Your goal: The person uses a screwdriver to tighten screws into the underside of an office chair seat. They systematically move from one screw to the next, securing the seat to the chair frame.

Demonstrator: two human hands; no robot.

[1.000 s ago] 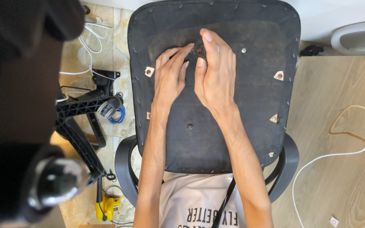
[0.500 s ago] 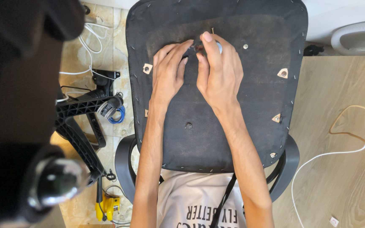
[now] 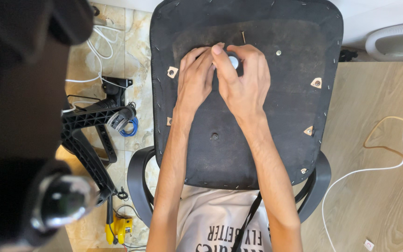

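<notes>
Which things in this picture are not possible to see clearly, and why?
Head view only:
- Small white part: the right hand mostly covers it, so its kind is unclear.
- Left hand fingertips: hidden behind the right hand.
- Chair base: partly blocked by the blurred dark object.
- Seat underside: cut off at the top edge.

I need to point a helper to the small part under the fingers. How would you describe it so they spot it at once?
Start at the upturned black chair seat filling the middle of the view. Near its upper centre the left hand and right hand meet. Between the right hand's fingers sits a small round white piece, the only pale round thing there, unlike the tan triangular patches at the sides.
</notes>
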